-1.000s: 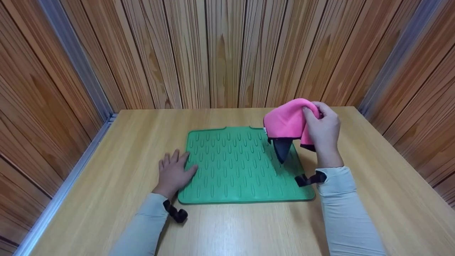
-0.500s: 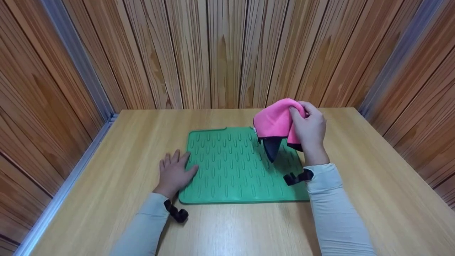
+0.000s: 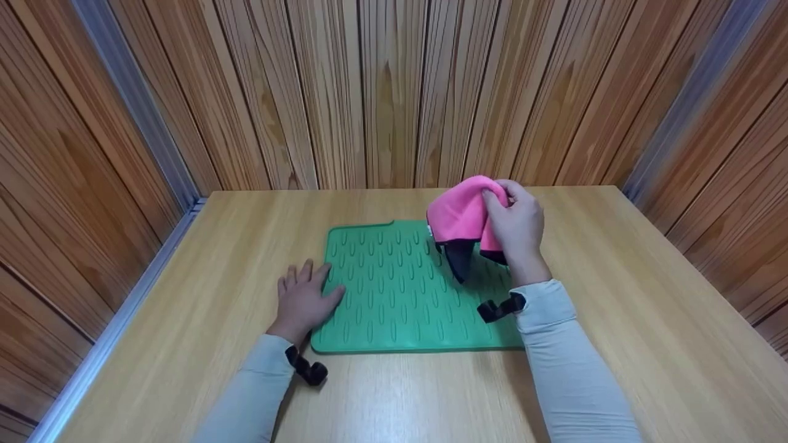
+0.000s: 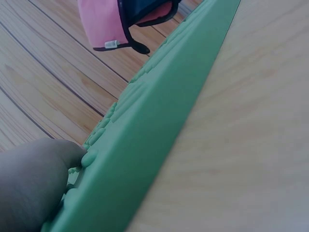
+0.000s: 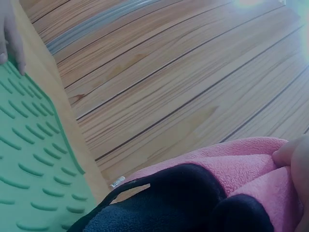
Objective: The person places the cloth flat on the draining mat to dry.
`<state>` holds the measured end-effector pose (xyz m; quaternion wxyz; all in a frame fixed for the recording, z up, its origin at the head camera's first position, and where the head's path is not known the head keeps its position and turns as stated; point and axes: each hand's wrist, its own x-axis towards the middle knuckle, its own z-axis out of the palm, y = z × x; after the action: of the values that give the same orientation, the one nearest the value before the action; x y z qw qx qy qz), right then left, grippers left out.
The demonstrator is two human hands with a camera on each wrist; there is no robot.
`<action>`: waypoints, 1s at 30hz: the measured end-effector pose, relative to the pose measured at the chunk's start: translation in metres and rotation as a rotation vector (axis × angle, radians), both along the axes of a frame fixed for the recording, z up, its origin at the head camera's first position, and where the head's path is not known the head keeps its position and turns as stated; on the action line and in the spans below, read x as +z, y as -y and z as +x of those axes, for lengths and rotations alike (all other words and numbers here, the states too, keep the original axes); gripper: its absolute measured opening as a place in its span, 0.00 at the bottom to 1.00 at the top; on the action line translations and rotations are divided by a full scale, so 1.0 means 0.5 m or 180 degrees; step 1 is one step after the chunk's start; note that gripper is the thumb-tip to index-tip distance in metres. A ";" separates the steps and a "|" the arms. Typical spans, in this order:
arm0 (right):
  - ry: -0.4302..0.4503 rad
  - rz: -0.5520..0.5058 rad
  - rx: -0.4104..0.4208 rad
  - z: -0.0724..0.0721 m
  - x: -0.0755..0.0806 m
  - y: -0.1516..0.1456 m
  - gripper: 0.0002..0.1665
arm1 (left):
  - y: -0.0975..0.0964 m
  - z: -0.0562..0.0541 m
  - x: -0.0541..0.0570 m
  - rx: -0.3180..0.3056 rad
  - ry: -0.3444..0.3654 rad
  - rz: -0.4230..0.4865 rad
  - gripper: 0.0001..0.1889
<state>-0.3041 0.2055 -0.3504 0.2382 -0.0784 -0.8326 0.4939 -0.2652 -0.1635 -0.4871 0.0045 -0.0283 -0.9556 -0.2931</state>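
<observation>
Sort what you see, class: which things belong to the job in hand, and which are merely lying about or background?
Seemingly in the job:
ridged green mat
pink cloth, black-edged, hanging over the mat
right hand, pinching the cloth
left hand, at the mat's left edge

Seemingly background:
wooden tabletop, under the mat
plank walls
metal corner strips
black wrist mounts

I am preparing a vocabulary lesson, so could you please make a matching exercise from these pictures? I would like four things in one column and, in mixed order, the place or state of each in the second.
Column 1
1. Pink cloth
2. Green mat
3. Left hand
4. Right hand

Column 2
A. lies flat on the table
B. grips a bunched part of something soft
C. has its fingers spread, at one edge of something green
D. hangs in the air, a dark corner pointing down

Right pairs: 1-D, 2-A, 3-C, 4-B
</observation>
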 end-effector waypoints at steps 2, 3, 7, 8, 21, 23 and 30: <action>-0.0001 0.0019 0.0012 0.000 -0.008 0.007 0.21 | -0.001 0.001 0.001 0.0000 0.0006 0.0005 0.39; -0.0018 0.0036 0.0021 0.000 -0.012 0.010 0.20 | -0.001 0.001 0.001 0.0001 0.0005 0.0007 0.38; -0.0043 0.0097 0.0145 0.002 -0.033 0.018 0.19 | -0.002 0.002 0.000 -0.0005 0.0025 0.0024 0.39; -0.0046 0.0120 0.0175 0.004 -0.038 0.020 0.19 | -0.003 0.002 0.000 -0.0010 0.0020 0.0026 0.39; 0.0112 0.0311 0.0499 0.032 -0.092 0.047 0.19 | -0.003 0.000 0.001 -0.0011 0.0006 -0.0001 0.38; 0.0187 0.0298 0.0551 0.037 -0.098 0.049 0.20 | -0.004 -0.001 0.001 -0.0012 0.0011 -0.0010 0.38; 0.0209 0.0321 0.0643 0.045 -0.127 0.058 0.20 | -0.004 -0.001 0.001 0.0010 -0.0008 -0.0040 0.40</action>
<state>-0.2815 0.1767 -0.4140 0.1635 0.0018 -0.8674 0.4700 -0.2655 -0.1615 -0.4866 0.0059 -0.0272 -0.9575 -0.2871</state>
